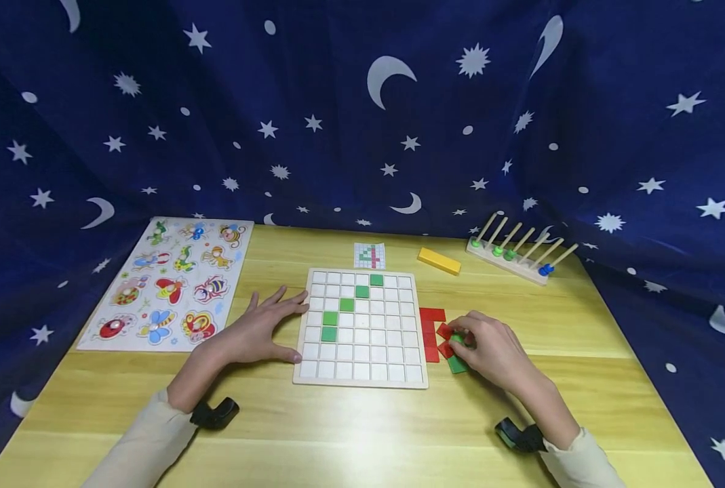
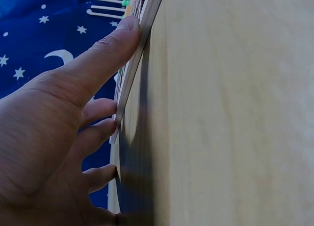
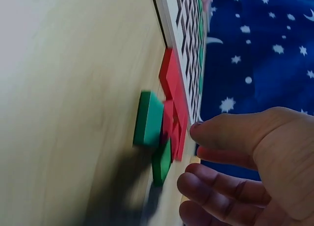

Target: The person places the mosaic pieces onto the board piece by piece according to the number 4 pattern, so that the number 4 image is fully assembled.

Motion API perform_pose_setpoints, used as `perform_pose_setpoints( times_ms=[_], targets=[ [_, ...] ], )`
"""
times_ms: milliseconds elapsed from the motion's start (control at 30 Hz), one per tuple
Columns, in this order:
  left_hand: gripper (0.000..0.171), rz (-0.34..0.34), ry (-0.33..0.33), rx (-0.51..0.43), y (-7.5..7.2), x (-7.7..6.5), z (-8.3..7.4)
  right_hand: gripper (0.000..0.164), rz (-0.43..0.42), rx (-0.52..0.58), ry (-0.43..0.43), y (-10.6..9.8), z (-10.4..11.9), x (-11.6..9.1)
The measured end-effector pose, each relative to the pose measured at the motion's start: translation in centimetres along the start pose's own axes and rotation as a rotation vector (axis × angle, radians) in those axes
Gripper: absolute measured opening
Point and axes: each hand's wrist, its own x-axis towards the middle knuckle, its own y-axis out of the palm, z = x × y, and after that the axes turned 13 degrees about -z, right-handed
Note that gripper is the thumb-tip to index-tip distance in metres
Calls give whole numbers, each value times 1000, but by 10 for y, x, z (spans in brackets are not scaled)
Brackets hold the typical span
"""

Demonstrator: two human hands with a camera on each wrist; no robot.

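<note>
A white grid board (image 1: 362,329) lies on the table with several green square tiles (image 1: 329,318) set in a slanting line. My left hand (image 1: 258,332) rests against its left edge, thumb and fingers spread; in the left wrist view the thumb (image 2: 110,49) presses the rim. To the right of the board, red tiles (image 1: 430,335) lie beside its edge. My right hand (image 1: 490,346) hovers over loose red and green tiles (image 1: 456,364), fingers loosely bent and partly hiding them. In the right wrist view nothing shows between its thumb (image 3: 225,133) and fingers, and a green tile (image 3: 147,119) lies nearby.
Behind the board lies a small pattern card (image 1: 369,256), with a yellow block (image 1: 439,261) to its right. A peg stand (image 1: 505,261) with green and blue beads is at the back right. An insect puzzle board (image 1: 173,285) lies at the left. Starry blue cloth (image 1: 338,88) hangs behind.
</note>
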Motion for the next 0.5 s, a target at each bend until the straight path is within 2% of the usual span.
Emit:
perform_pose_setpoints(
  times_ms=[200,500],
  targets=[
    [95,5,-4,0,0,0,0,25,25,-30,38,-6,-8,-5],
    [95,13,-11,4,-1,1,-1,24,71,-35,81,-5,-13,-8]
  ],
)
